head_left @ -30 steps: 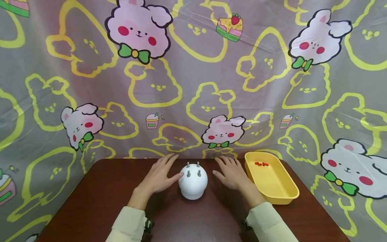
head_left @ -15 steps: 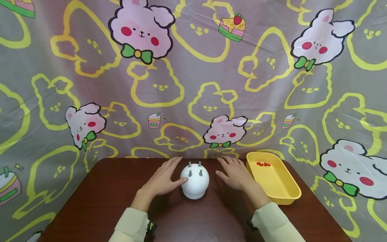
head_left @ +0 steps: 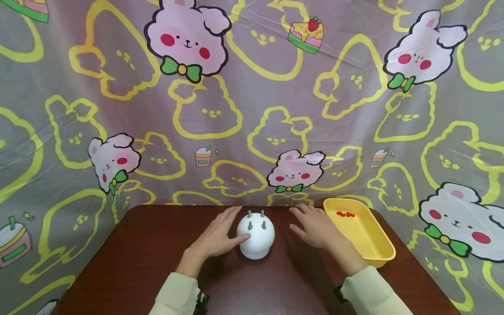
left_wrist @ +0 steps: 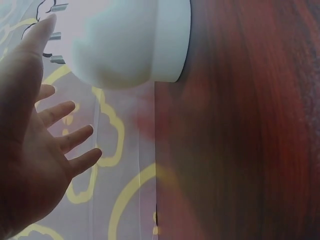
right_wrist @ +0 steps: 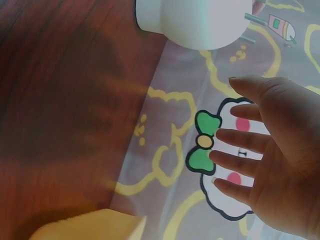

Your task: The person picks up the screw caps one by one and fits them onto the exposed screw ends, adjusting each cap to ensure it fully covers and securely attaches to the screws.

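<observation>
A white, rounded, ball-like body (head_left: pixel 256 240) stands on the table on a short round base. Several grey metal pegs (head_left: pixel 263 225) stick up from its top. My left hand (head_left: pixel 216 236) is at its left side with fingers extended, and the thumb overlaps its front in the head view. In the left wrist view those fingers (left_wrist: pixel 75 140) are spread and straight, with nothing in them. To the right of the body, and apart from it, my right hand (head_left: pixel 316 227) hovers with fingers loosely extended. The right wrist view shows this hand (right_wrist: pixel 280 150) holding nothing.
A yellow tray (head_left: pixel 387 245) stands at the right, close beside my right forearm, with a few small red pieces (head_left: pixel 345 214) near its far end. The dark reddish-brown table (head_left: pixel 141 253) ends at a patterned curtain (head_left: pixel 244 87) behind and along both sides.
My left hand has come slightly closer to the white body, its thumb now farther over the front. My right hand has drawn away from it toward the yellow tray. The head view has shifted slightly.
</observation>
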`<state>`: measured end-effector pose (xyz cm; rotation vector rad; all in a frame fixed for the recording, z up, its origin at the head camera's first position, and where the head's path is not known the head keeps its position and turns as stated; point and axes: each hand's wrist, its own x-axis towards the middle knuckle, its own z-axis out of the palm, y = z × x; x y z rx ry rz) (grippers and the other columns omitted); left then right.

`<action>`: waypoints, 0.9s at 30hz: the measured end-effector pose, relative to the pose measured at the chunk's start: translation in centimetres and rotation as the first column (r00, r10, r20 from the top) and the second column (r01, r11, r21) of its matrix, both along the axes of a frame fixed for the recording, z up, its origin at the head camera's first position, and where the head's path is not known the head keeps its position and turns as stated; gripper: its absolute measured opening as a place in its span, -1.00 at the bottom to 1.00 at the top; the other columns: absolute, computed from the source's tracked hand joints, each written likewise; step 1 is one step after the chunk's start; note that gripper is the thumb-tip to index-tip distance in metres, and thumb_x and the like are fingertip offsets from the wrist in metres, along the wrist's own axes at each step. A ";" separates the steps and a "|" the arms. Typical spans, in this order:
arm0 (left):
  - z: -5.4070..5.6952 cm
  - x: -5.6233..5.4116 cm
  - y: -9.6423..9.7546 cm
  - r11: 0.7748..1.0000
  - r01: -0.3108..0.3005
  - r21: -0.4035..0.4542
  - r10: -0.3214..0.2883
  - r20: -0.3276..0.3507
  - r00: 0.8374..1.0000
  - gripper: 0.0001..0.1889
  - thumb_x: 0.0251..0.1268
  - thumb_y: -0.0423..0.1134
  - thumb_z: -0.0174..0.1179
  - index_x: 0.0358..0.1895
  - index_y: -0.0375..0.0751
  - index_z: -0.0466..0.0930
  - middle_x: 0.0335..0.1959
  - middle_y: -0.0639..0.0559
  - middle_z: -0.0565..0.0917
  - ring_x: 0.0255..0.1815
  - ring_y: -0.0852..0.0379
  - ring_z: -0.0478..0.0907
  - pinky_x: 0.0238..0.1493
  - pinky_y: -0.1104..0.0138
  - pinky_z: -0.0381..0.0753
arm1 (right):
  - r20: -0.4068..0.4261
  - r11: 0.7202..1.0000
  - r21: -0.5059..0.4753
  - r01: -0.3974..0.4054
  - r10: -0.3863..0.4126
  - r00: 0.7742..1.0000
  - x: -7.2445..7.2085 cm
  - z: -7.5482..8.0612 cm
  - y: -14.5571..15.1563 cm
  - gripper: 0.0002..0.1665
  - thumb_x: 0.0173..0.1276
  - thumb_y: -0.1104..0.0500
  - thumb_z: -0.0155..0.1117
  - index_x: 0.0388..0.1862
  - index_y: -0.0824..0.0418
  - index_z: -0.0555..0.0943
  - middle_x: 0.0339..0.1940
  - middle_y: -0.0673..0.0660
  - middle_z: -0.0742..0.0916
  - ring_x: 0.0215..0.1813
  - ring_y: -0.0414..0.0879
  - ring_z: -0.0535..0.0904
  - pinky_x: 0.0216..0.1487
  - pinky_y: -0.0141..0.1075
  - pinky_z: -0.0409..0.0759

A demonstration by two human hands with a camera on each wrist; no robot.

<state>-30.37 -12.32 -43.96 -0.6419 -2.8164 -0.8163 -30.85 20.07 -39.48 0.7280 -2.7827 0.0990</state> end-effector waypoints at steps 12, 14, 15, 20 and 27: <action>-0.4 0.5 1.0 0.992 -0.005 -0.123 -0.006 -0.087 0.996 0.00 0.33 0.48 0.06 0.65 -0.09 0.10 0.64 -0.08 0.15 0.54 -0.23 0.21 0.43 -0.20 0.28 | 0.010 0.999 0.007 0.033 -0.033 0.999 0.7 2.3 1.3 -0.36 0.39 -0.08 0.38 0.34 0.21 0.57 0.30 0.25 0.62 0.31 0.23 0.52 0.34 0.21 0.42; -0.5 0.6 1.1 0.992 0.004 -0.129 -0.016 -0.093 0.995 0.00 0.34 0.48 0.06 0.65 -0.09 0.09 0.64 -0.09 0.15 0.53 -0.24 0.23 0.41 -0.20 0.31 | 0.015 0.999 0.008 0.041 -0.041 0.999 0.8 2.6 1.7 -0.36 0.38 -0.08 0.39 0.34 0.21 0.57 0.29 0.25 0.62 0.29 0.23 0.53 0.34 0.21 0.43; -0.5 0.6 1.2 0.991 0.009 -0.130 -0.021 -0.094 0.995 0.00 0.34 0.47 0.06 0.65 -0.08 0.09 0.64 -0.09 0.15 0.53 -0.24 0.24 0.40 -0.20 0.32 | 0.014 0.999 0.008 0.042 -0.042 0.999 0.7 2.7 2.0 -0.36 0.38 -0.07 0.40 0.33 0.21 0.57 0.28 0.24 0.63 0.28 0.23 0.53 0.33 0.21 0.44; -0.6 0.9 1.5 0.993 0.033 -0.116 -0.045 -0.103 0.994 -0.02 0.35 0.44 0.09 0.65 -0.09 0.09 0.62 -0.11 0.17 0.49 -0.26 0.27 0.35 -0.21 0.37 | -0.005 0.999 0.024 0.029 -0.029 1.000 0.5 3.1 3.1 -0.37 0.37 -0.04 0.41 0.31 0.25 0.58 0.21 0.25 0.65 0.21 0.22 0.57 0.28 0.19 0.48; -1.0 1.1 1.7 0.993 0.036 -0.113 -0.047 -0.093 0.995 -0.03 0.37 0.43 0.08 0.65 -0.10 0.07 0.62 -0.14 0.17 0.50 -0.28 0.26 0.36 -0.19 0.36 | -0.024 0.999 0.034 0.035 -0.034 0.999 0.1 3.9 4.6 -0.45 0.37 0.00 0.41 0.24 0.26 0.62 0.16 0.25 0.67 0.20 0.26 0.56 0.26 0.22 0.48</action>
